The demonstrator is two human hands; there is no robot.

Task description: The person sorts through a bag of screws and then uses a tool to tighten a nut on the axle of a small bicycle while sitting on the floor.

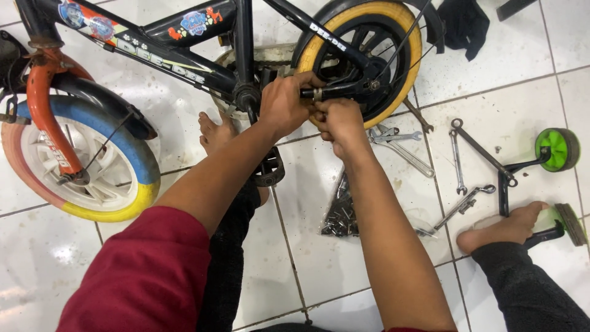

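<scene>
Both hands meet at the rear of a small children's bicycle (184, 58) that stands on a white tiled floor (55, 258). The left hand (284, 104) is clenched around the black chainstay (335, 91) just ahead of the rear axle, its knuckles turned toward the camera. The right hand (340, 120) sits directly below it, touching it, with its fingers curled around something small at the underside of the same tube; what it grips is hidden by the fingers.

Just beyond the hands is the rear wheel (393, 55), a black rim with a yellow tyre. The black frame runs left from there, past the crank and a black pedal (269, 169) that hangs beneath the left forearm, to an orange fork (43, 104) and the front wheel (86, 160), whose tyre is blue, yellow and pink around a white rim.

On the floor below the right forearm lies a clear bag of small dark hardware (341, 212). To the right of the hands lie several wrenches (399, 144), some crossing one another near the rear tyre, others further out. Beyond them are two training wheels with green rims (559, 149) on black brackets; the nearer one is under the person's bare right foot (504, 227). The bare left foot (215, 130) rests beside the crank. A dark cloth (464, 24) lies near the top edge.
</scene>
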